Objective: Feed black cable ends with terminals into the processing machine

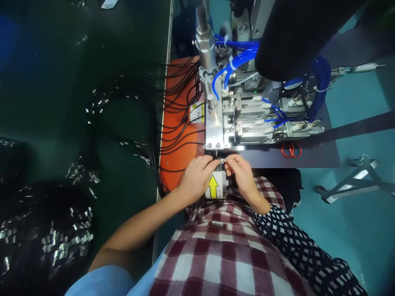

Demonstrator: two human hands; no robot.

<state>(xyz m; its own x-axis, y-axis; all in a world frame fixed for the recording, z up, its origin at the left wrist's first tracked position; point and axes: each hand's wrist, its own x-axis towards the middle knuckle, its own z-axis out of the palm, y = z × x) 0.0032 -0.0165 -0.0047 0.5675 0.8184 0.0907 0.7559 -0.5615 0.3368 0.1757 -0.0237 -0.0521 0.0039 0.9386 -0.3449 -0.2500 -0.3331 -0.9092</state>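
Note:
At the front end of a metal machine (214,131), my two hands meet over a narrow track. My left hand (196,179) is closed, with its thumb and fingers pinched around a black cable (173,169) that runs in from the left. A small shiny metal connector (222,160) shows between the fingertips of both hands. My right hand (241,174) is closed too, pinching the right side of this connector. Just below the fingertips sits a guard plate with a yellow arrow (213,187). The exact grip points are partly hidden by the fingers.
Several black cables (182,123) cross an orange board (175,152) into the machine. Bundles of cables with metal ends (58,242) lie on the dark table at left. Red-handled scissors (291,150) lie right of the machine. Blue air hoses (243,57) and a black cylinder (286,37) hang above.

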